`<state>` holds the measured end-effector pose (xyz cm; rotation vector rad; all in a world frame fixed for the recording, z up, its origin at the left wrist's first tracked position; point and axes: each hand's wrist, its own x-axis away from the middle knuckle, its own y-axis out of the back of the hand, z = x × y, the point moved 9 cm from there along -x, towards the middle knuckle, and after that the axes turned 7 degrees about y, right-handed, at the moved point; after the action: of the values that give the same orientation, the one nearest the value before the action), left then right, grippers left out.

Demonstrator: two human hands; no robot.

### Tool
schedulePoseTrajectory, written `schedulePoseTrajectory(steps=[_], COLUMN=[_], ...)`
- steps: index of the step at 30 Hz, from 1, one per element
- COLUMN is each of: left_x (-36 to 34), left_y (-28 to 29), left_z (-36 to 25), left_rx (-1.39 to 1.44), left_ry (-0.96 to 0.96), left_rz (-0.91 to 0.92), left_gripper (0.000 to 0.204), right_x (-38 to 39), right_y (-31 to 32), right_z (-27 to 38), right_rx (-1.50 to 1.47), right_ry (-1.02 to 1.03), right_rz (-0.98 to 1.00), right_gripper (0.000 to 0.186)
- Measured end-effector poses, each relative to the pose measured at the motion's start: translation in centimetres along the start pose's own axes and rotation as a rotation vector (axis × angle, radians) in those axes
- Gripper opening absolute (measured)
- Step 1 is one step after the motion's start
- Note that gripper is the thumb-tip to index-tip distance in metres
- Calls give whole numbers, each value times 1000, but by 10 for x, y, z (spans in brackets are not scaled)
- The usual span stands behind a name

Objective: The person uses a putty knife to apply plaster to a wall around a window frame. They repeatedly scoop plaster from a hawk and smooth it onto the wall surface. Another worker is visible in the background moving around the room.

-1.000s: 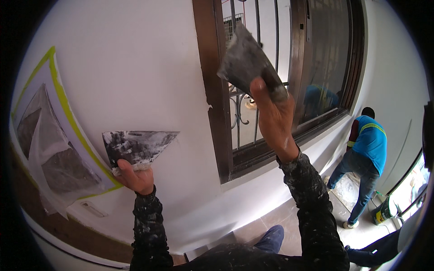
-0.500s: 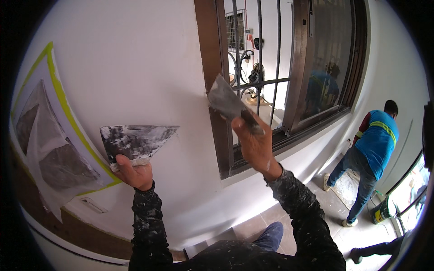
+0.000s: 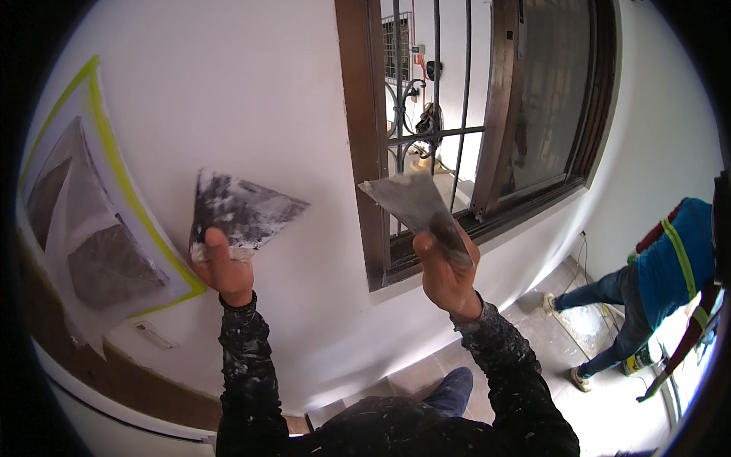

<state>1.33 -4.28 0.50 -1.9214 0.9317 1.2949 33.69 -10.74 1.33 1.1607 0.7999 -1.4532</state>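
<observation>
My left hand (image 3: 228,272) grips a dark plate smeared with white putty (image 3: 245,209), its thumb lying over the near edge. The plate stands out in front of the white wall (image 3: 282,107), tilted, with a thick white ridge by the thumb. In my right hand (image 3: 449,278) is a putty knife (image 3: 411,199), closed round its dark handle, its wide metal blade pointing up and to the left. A little putty shows along the blade's far edge. The blade overlaps the brown window frame (image 3: 368,152) in view; whether it touches is unclear.
Barred window with a sliding pane (image 3: 544,114) at right. On the left, a wall opening is covered with plastic sheet (image 3: 114,263) and edged with yellow-green tape (image 3: 106,129). A person in a blue vest (image 3: 670,266) bends at right, near a bucket (image 3: 638,362) on the tiled floor.
The plate in my left hand has tipped and risen slightly. My right hand has moved down and right, turning the knife's blade flatter. The person at right has shifted rightward.
</observation>
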Motion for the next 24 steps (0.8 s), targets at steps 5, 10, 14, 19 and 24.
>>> schedulePoseTrajectory(steps=[5,10,14,19,24], left_x=[49,76,59,40,17], left_y=[-59,-92,-76,-66,-62], left_z=[-8,-51,-61,-67,-88], left_rx=[1061,1360,1257,957,430], left_ry=[894,1331,1205,930,399], left_rz=[131,334,367,420,381], left_gripper=[39,37,37,38,35], right_x=[2,26,20,0,8], right_y=[-30,-55,-35,-3,-24], right_z=[62,56,25,9,32], right_rx=[-132,245,525,769,807], right_ry=[508,513,429,324,459], right_rz=[393,689,682,578,673], right_gripper=[44,44,50,54,54])
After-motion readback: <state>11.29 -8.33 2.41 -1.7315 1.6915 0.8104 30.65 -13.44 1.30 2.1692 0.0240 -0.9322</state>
